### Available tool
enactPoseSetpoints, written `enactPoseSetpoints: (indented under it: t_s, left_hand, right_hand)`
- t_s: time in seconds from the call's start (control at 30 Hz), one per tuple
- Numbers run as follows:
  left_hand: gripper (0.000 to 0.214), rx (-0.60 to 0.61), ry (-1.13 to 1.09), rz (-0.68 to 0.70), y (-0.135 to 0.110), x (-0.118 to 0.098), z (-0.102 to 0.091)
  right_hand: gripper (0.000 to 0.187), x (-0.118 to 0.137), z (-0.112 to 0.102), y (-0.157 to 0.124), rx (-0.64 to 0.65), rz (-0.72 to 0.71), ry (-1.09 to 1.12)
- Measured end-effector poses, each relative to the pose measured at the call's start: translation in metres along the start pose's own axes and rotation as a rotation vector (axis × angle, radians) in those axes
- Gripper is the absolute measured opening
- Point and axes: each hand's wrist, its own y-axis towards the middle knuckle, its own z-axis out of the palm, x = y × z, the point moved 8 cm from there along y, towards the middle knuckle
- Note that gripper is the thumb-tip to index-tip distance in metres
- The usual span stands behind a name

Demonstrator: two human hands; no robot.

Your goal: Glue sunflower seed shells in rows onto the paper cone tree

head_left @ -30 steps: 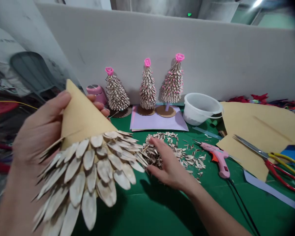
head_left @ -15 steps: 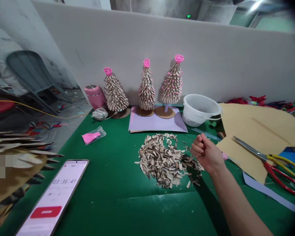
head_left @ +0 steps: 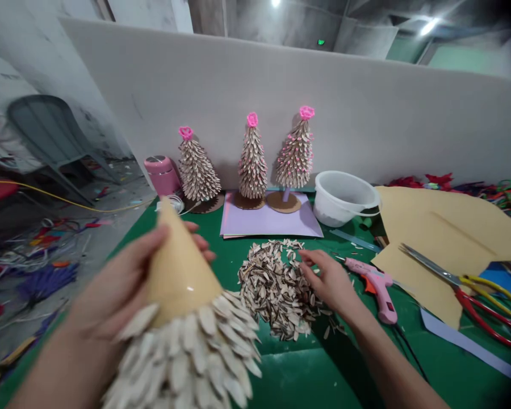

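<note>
My left hand (head_left: 123, 272) grips a yellow paper cone (head_left: 181, 267) near its tip, thumb on the near side and fingers behind. Overlapping rows of pale sunflower seed shells (head_left: 187, 358) cover the cone's lower part; its upper part is bare. Over the right side of a heap of loose shells (head_left: 276, 289) is my right hand (head_left: 330, 278), thumb and fingers apart, with no shell visible between them. A pink hot glue gun (head_left: 372, 281) with an orange trigger lies just right of that hand.
Three shell-covered trees with pink tops, the middle one (head_left: 252, 165) included, stand along a pale partition (head_left: 221, 74). A white bucket (head_left: 343, 199) is beside them. Scissors (head_left: 460, 281) lie on yellow paper (head_left: 421, 227) at right. A pink cylinder (head_left: 162, 176) stands at left.
My left hand and the cone have come up into view at lower left, covering the phone's place. My right hand has moved left from near the glue gun to the shells, its fist loosened.
</note>
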Motion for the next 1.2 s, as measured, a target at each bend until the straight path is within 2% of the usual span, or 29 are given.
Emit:
enactPoseSetpoints:
  t_s: [0.07, 0.13, 0.2, 0.27, 0.37, 0.5, 0.63, 0.77, 0.9, 1.0, 1.1, 1.2]
  left_hand:
    - [0.016, 0.111, 0.055, -0.134, 0.008, 0.038, 0.027]
    - [0.016, 0.176, 0.031, -0.237, 0.018, 0.068, 0.045]
    - [0.017, 0.193, 0.027, -0.280, 0.028, 0.087, 0.050]
    - [0.016, 0.177, 0.028, -0.299, 0.038, 0.095, 0.046]
    - [0.013, 0.119, 0.015, -0.277, 0.048, 0.089, 0.036]
    - [0.015, 0.061, 0.009, -0.222, 0.057, 0.070, 0.031]
    - [0.015, 0.056, 0.018, -0.191, 0.060, 0.061, 0.034]
    - [0.016, 0.084, 0.055, -0.224, 0.060, 0.068, 0.035]
    - [0.012, 0.149, 0.072, -0.269, 0.058, 0.078, 0.040]
    - [0.011, 0.175, 0.073, -0.271, 0.058, 0.079, 0.042]
    - [0.012, 0.153, 0.072, -0.257, 0.058, 0.077, 0.040]
    - [0.013, 0.130, 0.067, -0.242, 0.060, 0.075, 0.038]
  right_hand:
    - [0.026, 0.006, 0.018, 0.005, 0.044, -0.025, -0.037]
    - [0.028, 0.012, 0.032, 0.009, 0.073, -0.038, -0.077]
    - [0.030, 0.018, 0.041, 0.010, 0.119, -0.051, -0.111]
    - [0.024, 0.019, 0.044, 0.009, 0.185, -0.064, -0.128]
    - [0.024, 0.009, 0.035, 0.008, 0.226, -0.044, -0.144]
    - [0.030, -0.013, 0.020, 0.010, 0.167, 0.045, -0.153]
    - [0.025, -0.010, 0.027, 0.009, 0.203, 0.025, -0.112]
    - [0.032, -0.005, 0.034, 0.008, 0.244, 0.006, -0.127]
    - [0.036, -0.016, 0.030, 0.010, 0.195, 0.047, -0.139]
    - [0.031, -0.018, 0.030, 0.011, 0.176, 0.053, -0.114]
    - [0.027, -0.007, 0.033, 0.009, 0.206, 0.016, -0.092]
    - [0.041, 0.009, 0.040, 0.004, 0.297, -0.063, -0.066]
